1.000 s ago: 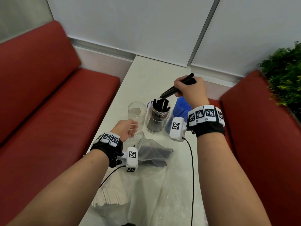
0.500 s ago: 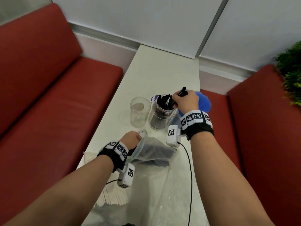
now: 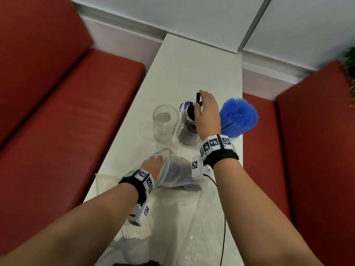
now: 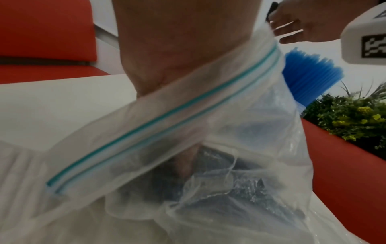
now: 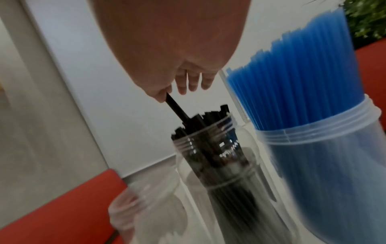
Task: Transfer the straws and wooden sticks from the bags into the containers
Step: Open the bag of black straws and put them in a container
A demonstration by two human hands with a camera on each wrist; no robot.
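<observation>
— Right hand (image 3: 208, 112)?
— Poised over the middle jar (image 3: 189, 131), thumb and forefinger pinching one black straw (image 5: 176, 108) by its top; lower end already down among the other black straws (image 5: 211, 132) inside. Remaining fingers (image 5: 193, 82) loosely spread.

— And the left hand (image 3: 152, 166)?
— Down at the mouth of the zip bag (image 3: 178, 173), gripping the rim by the teal seal strip (image 4: 158, 118) — more dark straws visible through the plastic.

— Other jars?
— Empty clear jar (image 3: 165, 122) just left of the black one; jar of blue straws (image 3: 238, 116) to its right, at the table (image 3: 192, 66) edge.

— Anything near the body?
— White paper-wrapped sticks (image 3: 107, 184) under the left forearm, beside crumpled clear plastic (image 3: 192, 217).

— Surroundings?
— Red bench seats (image 3: 67, 112) either side.
</observation>
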